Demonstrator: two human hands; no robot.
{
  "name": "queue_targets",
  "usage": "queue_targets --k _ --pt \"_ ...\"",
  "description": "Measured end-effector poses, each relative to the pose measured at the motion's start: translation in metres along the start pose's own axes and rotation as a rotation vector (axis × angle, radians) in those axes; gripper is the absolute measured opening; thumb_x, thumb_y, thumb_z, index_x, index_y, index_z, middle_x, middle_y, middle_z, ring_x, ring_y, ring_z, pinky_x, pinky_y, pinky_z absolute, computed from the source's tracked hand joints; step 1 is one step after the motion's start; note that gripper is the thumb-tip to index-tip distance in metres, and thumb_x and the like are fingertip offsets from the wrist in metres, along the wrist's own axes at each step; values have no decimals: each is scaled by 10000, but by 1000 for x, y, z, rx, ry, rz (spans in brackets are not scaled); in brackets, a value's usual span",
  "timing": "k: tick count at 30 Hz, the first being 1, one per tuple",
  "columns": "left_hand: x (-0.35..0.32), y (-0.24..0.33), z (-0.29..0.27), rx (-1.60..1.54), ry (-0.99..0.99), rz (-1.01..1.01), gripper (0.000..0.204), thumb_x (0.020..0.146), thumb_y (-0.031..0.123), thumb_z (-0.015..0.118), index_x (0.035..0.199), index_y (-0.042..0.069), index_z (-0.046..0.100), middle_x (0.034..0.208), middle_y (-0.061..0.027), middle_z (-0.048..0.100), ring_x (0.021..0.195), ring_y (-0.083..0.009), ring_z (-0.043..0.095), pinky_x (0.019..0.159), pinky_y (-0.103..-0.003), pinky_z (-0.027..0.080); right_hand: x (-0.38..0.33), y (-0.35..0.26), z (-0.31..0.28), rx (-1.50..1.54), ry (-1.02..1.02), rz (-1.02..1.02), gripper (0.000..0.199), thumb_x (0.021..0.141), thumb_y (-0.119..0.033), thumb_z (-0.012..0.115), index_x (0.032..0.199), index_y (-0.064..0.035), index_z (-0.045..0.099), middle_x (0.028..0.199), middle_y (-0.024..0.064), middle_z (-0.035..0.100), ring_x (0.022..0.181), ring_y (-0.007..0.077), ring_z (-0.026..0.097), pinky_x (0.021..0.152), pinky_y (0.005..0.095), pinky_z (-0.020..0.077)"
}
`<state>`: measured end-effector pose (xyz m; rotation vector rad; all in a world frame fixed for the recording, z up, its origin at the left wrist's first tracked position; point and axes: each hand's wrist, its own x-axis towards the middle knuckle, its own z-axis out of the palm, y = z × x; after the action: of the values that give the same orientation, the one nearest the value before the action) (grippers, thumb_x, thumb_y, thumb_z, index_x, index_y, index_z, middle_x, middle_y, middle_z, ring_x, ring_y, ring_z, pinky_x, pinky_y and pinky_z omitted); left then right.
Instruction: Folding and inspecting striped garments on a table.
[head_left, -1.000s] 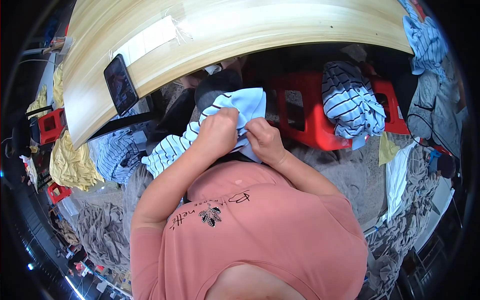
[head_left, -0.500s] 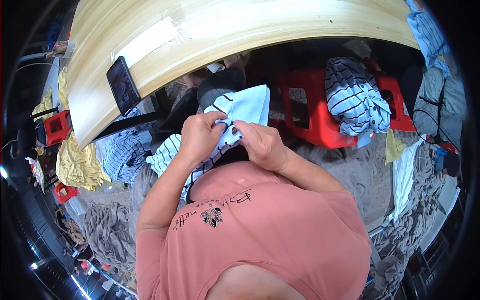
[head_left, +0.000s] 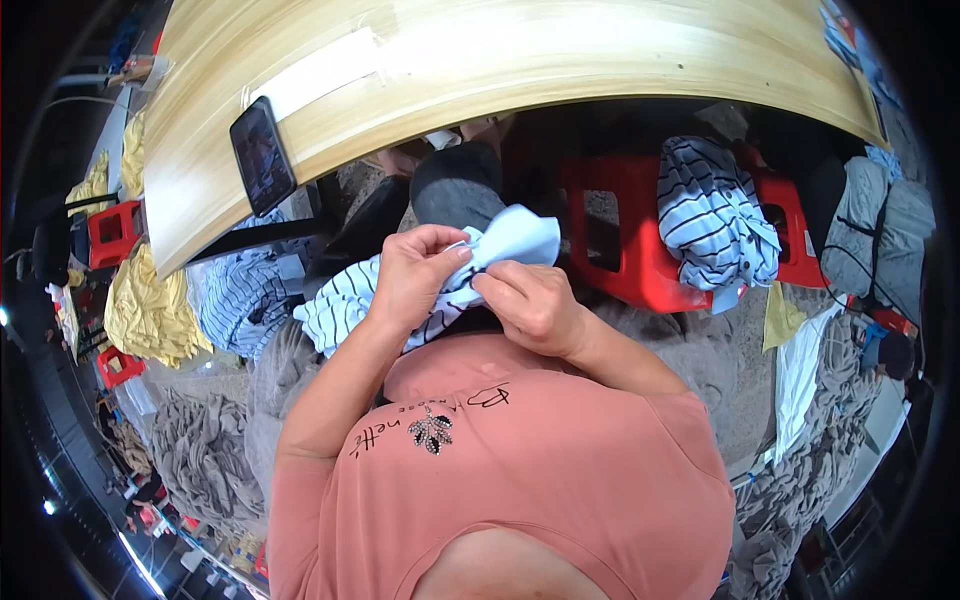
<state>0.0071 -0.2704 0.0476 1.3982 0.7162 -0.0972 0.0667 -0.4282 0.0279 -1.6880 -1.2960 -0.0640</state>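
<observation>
On my lap lies a striped button-up shirt (head_left: 345, 300), light blue with dark lines, its plain light-blue collar or band (head_left: 522, 238) sticking up past my fingers. My left hand (head_left: 412, 280) pinches the fabric edge between thumb and forefinger. Close beside it, my right hand (head_left: 535, 308) is closed on the same shirt, thumb and finger pressed at the front edge. A small dark spot, perhaps a button, shows between the two hands; the fingertips partly hide it.
A wooden table (head_left: 600, 60) curves across the front, carrying a phone (head_left: 263, 157). At right, another striped shirt (head_left: 715, 215) is bundled on a red stool (head_left: 640, 265). Striped garments (head_left: 250, 305) and yellow cloth (head_left: 150, 310) pile up at left. Grey fabric heaps (head_left: 205, 450) lie around.
The plain light-blue part has folded over and tilted right, and the dark button seen between my hands is now mostly covered. Both hands keep hold of the shirt. The view has shifted slightly.
</observation>
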Motion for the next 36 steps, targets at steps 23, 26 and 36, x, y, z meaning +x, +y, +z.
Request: queue_targets --k 23,26,36 --pt "2 -13 -15 -48 -392 -23 66 765 60 597 745 -2 602 669 36 551 634 -32 457 563 -197 378 10 0 -4 -27 -90 -126 240 617 44 558 856 23 583 778 124 588 591 247 590 486 312 467" --pt "3 -20 -16 7 -414 60 83 786 75 586 753 1 596 661 46 539 633 -25 446 559 -203 380 9 -1 -1 -60 -146 -129 249 605 40 558 851 7 585 773 113 580 575 242 580 470 310 447" --pt "4 -47 -16 197 -89 262 99 801 89 571 762 -2 574 616 -76 576 567 -101 524 510 -275 419 15 15 23 180 -299 302 142 685 57 579 808 -14 584 871 154 593 740 297 610 619 330 492"
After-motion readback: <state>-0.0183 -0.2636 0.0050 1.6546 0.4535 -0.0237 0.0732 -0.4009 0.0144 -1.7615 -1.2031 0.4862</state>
